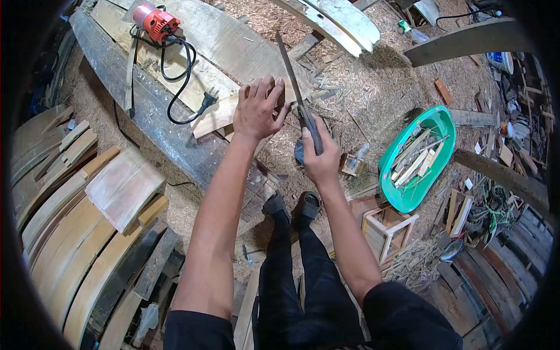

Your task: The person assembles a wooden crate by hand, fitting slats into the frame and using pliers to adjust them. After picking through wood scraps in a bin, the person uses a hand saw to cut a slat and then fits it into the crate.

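Observation:
My right hand [322, 156] is closed round the dark handle of what looks like a handsaw [290, 70]. Its long, narrow blade points away from me, just right of the wooden board's end; the teeth cannot be made out. My left hand [256, 109] bears down on the near end of the wide wooden board [233, 49], fingers bent and the thumb toward the blade. What lies right under the palm is hidden. A paler plank [204, 87] lies beside the board on a dark, worn bench [169, 137].
A red power tool [156, 23] with a black cord and plug [208, 100] rests on the bench. On the right, a green tub [385, 169] holds wood offcuts. A small wooden frame [388, 236] stands near my feet. Stacked planks [76, 245] fill the left; shavings cover the floor.

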Demonstrator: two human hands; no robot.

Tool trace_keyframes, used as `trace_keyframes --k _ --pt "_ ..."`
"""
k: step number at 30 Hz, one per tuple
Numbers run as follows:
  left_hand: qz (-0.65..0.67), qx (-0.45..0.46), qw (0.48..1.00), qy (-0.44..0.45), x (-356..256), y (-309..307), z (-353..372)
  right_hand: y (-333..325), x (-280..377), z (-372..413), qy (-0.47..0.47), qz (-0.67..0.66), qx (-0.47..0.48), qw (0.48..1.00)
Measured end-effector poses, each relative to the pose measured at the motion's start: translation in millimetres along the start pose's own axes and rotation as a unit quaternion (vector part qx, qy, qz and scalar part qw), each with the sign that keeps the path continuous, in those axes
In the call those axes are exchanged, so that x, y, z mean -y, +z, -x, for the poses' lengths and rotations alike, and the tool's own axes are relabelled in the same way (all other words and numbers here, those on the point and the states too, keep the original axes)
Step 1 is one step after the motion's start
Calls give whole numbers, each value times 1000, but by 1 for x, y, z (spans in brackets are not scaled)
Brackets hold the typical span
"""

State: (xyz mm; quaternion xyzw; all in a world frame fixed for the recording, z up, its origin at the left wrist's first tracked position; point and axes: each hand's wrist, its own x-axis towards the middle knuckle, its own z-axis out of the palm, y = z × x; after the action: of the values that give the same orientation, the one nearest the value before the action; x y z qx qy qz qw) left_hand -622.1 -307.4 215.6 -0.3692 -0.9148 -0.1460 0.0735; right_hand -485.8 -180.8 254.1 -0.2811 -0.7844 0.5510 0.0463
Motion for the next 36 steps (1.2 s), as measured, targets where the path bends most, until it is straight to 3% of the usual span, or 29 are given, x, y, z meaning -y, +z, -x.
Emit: trace_keyframes --k 1,5,9,12,13,16,20,21,24,30,32,36 --pt "-6 5 1000 -3 2 3 0 7 -12 5 -99 -17 -50 994" --pt "6 -5 1000 -2 4 3 -2 -14 -31 54 -71 -13 -17 997" --pt "3 -4 1000 0 3 4 2 -2 1 4 0 -21 9 1000" --pt "10 -8 1000 4 3 6 1 -2 -23 21 -75 -2 -35 997" --pt "9 -2 1000 5 1 4 3 -13 -21 39 -8 -27 -3 1000" --pt "11 -11 1000 0 5 7 1 -17 -20 48 -43 -31 -11 999" --pt "3 -1 1000 2 3 5 0 -5 -5 12 -6 0 8 1000" --pt "-3 -5 1000 3 4 5 -2 -4 -16 20 -44 12 -15 999" --pt "-12 -9 1000 11 5 4 -2 -20 -34 64 -24 -23 11 999" --pt "-15 -14 1000 11 6 6 -3 -1 -19 3 -42 -49 -18 998" --pt "11 -19 1000 10 3 5 1 -9 -30 21 -5 -87 -22 996" --pt "14 -27 999 -12 2 8 1 -16 -40 44 -45 -47 -38 997"
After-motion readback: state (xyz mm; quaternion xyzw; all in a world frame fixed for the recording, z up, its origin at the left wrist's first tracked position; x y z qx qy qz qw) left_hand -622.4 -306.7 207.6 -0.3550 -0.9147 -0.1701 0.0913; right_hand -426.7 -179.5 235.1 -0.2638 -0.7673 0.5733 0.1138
